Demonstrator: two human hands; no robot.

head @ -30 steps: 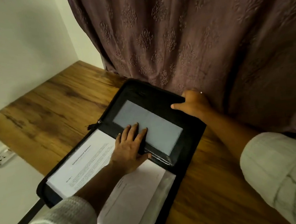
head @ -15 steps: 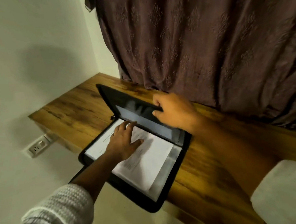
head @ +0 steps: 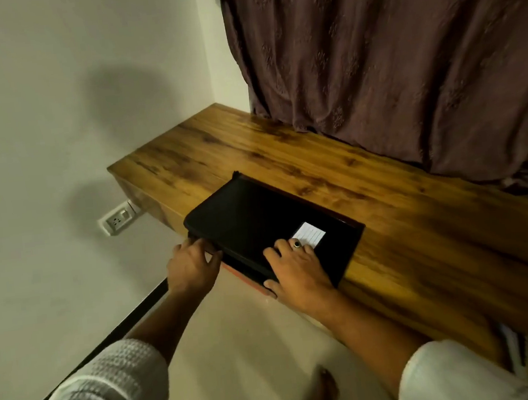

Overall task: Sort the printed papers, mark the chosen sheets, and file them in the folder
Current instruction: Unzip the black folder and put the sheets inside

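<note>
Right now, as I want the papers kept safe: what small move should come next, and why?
Probably zip the folder shut: its cover is down on the desk, the right hand presses it flat beside the white label, and the left hand holds its near corner.

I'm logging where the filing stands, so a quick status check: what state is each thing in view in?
Folder: closed, lying flat on the desk.
Label: on the folder's cover, partly under the right hand's fingers.
Left hand: grips the folder's near left corner.
Right hand: rests flat on the cover, fingers straight.
Curtain: drawn shut.
Wall socket: nothing plugged in.
</note>
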